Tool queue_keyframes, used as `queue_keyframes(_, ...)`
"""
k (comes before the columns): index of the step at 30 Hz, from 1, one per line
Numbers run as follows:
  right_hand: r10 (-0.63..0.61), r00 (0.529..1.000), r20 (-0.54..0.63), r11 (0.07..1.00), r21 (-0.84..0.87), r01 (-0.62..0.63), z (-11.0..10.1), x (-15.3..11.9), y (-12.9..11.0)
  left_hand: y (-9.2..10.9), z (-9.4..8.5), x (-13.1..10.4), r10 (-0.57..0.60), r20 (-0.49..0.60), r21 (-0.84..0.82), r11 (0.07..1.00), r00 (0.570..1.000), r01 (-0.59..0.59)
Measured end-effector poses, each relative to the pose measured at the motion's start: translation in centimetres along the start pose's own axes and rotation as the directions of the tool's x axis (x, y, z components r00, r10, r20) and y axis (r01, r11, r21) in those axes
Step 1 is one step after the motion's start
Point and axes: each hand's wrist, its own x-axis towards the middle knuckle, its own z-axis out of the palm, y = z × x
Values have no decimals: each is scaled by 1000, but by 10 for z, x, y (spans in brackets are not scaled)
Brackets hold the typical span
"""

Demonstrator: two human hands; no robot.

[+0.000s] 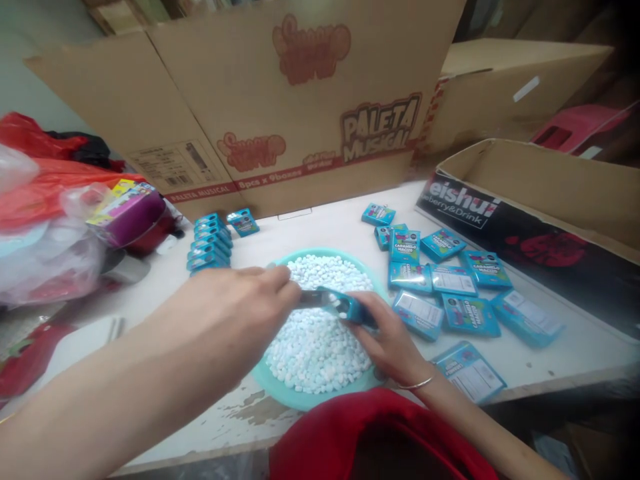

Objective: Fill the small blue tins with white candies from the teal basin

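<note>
My left hand is closed around a dark-handled spoon over a pale turquoise bowl. The bowl is heaped with small white candies. The spoon's far end meets the opening of a small blue candy box, where a few white pieces show. Wrapped round that box from the right is my right hand, with a thin bracelet at its wrist. The box is tilted toward the spoon, and fingers cover part of it.
Several blue candy boxes lie scattered right of the bowl; others stand in a row at the back left. A large cardboard box walls the back. An open carton stands right, plastic bags left.
</note>
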Motion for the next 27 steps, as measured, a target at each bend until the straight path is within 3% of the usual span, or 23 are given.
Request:
queue_keyframes(3, 7, 1000, -31, 1000, -28, -8, -7, -1, 1, -31, 25, -6, -23, 105, 66, 998, 994, 16)
queue_keyframes(6, 26, 997, -69, 998, -62, -30, -17, 0, 1, -55, 81, -1, -114, 259, 24, 994, 959, 111)
queue_keyframes(8, 35, 995, -96, 996, -83, -43, -23, 1, 0, -55, 125, 6, -112, 323, -73, 987, 940, 143)
queue_keyframes(10, 44, 992, -114, 993, -102, -56, -26, 3, 0, -46, 162, 14, -90, 317, -156, 977, 944, 146)
queue_keyframes(12, 56, 990, -128, 990, -120, -72, -28, 4, 1, -34, 186, 18, -81, 288, -220, 964, 954, 148)
queue_keyframes(14, 67, 987, -144, 986, -139, -87, -27, 5, 3, -27, 198, 18, -76, 256, -300, 941, 964, 154)
queue_keyframes(17, 63, 982, -177, 983, -159, -92, -26, 4, 8, -28, 199, 13, -47, 210, -445, 885, 976, 139)
queue_keyframes(21, 76, 978, -193, 980, -165, -109, -26, 3, 12, -40, 183, 7, -3, 149, -592, 801, 989, 91)
queue_keyframes(24, 90, 979, -184, 980, -160, -120, -26, 3, 12, -49, 154, 3, 4, 76, -667, 744, 997, 47)
queue_keyframes(27, 76, 989, -130, 986, -139, -94, -22, 5, 8, -55, 113, -3, 8, 10, -622, 783, 1000, 0)
